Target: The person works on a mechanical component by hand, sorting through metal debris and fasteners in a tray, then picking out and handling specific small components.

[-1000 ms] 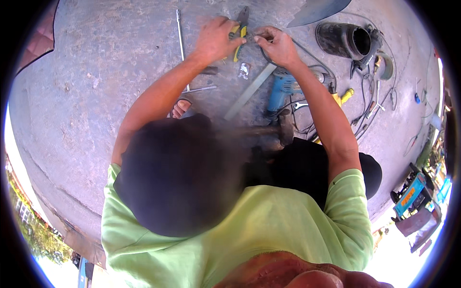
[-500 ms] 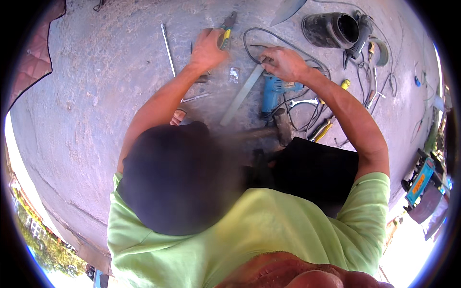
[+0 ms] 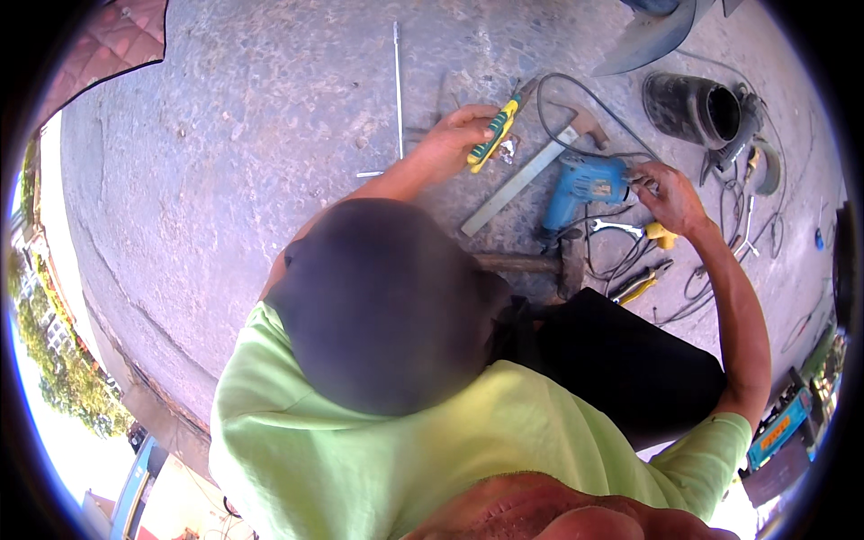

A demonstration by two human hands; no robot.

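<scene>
My left hand (image 3: 457,141) grips yellow-green pliers (image 3: 493,135) above the concrete floor, near a crumpled shiny scrap (image 3: 508,151). My right hand (image 3: 670,196) has curled fingers on the front end of a blue power drill (image 3: 583,187). Between them lies a pale flat bar (image 3: 513,189), its top end beside a small hammer (image 3: 589,126). Below the drill are a heavy hammer (image 3: 515,263), an open-ended wrench (image 3: 610,226) and other pliers (image 3: 641,284). A long silver rod (image 3: 398,85) lies beyond my left hand.
At the upper right are a black cylinder (image 3: 684,108), a tool (image 3: 743,115) behind it, a curved metal sheet (image 3: 643,45) and tangled cables. A pink quilted pad (image 3: 112,36) is at the upper left. A blue machine (image 3: 778,423) stands at the lower right.
My left hand has lifted the pliers off the floor. My right hand has moved right and down from the cable and bar onto the drill. The camera view has shifted.
</scene>
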